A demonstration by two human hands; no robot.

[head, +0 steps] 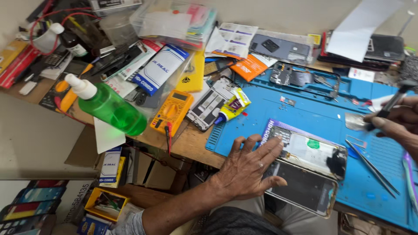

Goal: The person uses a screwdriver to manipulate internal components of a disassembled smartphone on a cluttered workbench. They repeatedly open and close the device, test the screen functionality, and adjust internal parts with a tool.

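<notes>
The blue work mat [305, 113] was covered with parts. An opened phone [311, 152] was pinned at its left edge under the flat, spread left hand [248, 167]. A dark tool [394, 102] was gripped by the right hand [398, 119]. Tweezers [372, 165] lay just beside.

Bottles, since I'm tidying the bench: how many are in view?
3: a green bottle lying on the bench's left edge, a white bottle and a dark bottle upright at back left. Clutter may hide more.
</notes>
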